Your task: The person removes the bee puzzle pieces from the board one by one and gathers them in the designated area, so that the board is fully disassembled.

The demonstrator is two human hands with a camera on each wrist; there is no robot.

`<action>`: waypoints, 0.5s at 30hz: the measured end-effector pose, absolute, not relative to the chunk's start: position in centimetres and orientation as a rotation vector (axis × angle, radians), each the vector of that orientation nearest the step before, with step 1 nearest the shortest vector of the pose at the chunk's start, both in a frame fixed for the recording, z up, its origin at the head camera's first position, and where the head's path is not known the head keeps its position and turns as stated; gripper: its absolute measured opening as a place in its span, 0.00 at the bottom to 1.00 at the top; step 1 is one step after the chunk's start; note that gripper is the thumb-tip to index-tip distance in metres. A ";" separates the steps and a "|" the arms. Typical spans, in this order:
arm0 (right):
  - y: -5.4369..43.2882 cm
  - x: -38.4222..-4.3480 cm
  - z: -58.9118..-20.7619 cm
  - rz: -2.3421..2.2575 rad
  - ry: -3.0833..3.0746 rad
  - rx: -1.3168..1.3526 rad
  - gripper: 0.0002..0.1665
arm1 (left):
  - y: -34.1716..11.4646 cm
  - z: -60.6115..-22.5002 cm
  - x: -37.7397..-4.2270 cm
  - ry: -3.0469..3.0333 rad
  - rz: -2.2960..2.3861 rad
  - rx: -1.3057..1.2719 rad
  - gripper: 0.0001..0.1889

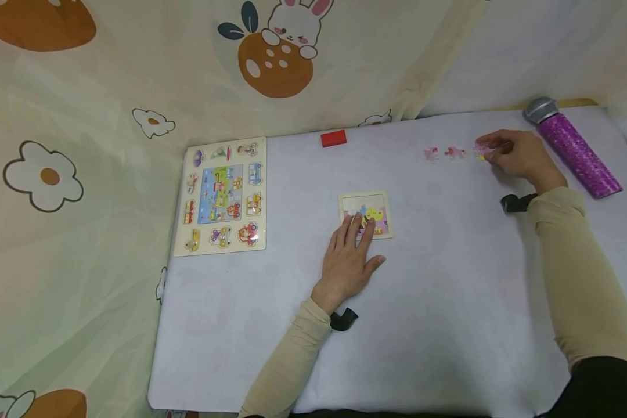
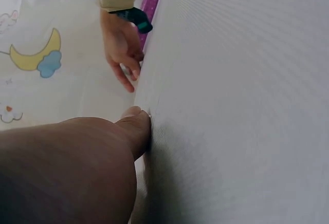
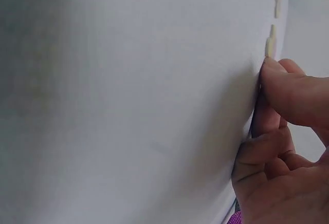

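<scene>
My left hand rests with its fingers spread over the lower part of a small square puzzle board. Pink and yellow pieces show inside its frame; the fingers cover some of them. At the far right of the table, my right hand pinches a pink jigsaw piece between thumb and forefinger. In the right wrist view, the edge of that jigsaw piece lies low against the tabletop. Two more pink pieces lie in a row to its left, a middle piece and an outer piece.
A larger puzzle board with vehicle pictures lies at the left table edge. A red block sits at the back edge. A glittery purple microphone lies right of my right hand. Patterned cloth hangs behind and left.
</scene>
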State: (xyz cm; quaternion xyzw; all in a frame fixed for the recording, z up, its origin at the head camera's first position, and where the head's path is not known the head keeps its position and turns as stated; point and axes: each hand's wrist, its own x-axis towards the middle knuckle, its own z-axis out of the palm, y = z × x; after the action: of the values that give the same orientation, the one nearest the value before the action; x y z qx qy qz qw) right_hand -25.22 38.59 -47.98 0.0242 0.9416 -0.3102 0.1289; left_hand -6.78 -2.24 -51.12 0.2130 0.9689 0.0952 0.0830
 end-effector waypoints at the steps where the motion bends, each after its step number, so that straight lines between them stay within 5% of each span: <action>1: 38.6 -25.1 -48.0 -0.913 2.740 0.074 0.28 | -2.2 -51.1 -6.8 2.891 0.290 0.639 0.42; 15: 31.6 -21.7 -46.5 -1.463 2.664 -0.094 0.27 | -2.3 -51.3 -6.8 2.887 0.291 0.634 0.42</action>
State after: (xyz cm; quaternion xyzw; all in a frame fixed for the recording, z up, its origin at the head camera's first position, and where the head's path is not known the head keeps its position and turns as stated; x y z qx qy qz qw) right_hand -21.67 31.63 -46.49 -0.0309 0.8750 -0.4805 0.0503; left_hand -6.81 -2.31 -51.33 0.2127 0.9684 0.0977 0.0857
